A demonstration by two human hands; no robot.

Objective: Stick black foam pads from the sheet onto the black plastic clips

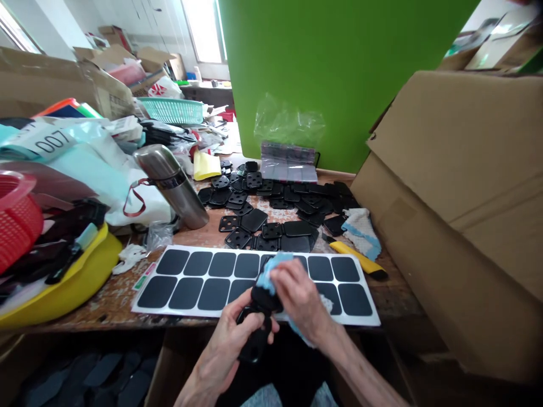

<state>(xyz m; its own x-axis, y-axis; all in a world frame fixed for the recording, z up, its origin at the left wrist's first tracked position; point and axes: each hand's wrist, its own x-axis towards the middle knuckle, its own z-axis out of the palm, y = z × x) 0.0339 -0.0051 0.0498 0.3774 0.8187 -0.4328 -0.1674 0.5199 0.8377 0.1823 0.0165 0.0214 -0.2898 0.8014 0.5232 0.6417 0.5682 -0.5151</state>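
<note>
The left hand (227,347) grips a black rounded-square plastic plate (265,299) while the right hand (301,294) presses a white-and-blue terry cloth (274,270) against it. The hands are together, clamped on the plate just above the near edge of a white sheet of black rounded-square pads (212,251). A heap of similar black plates (292,195) lies beyond, on a scarred wooden table (85,316).
</note>
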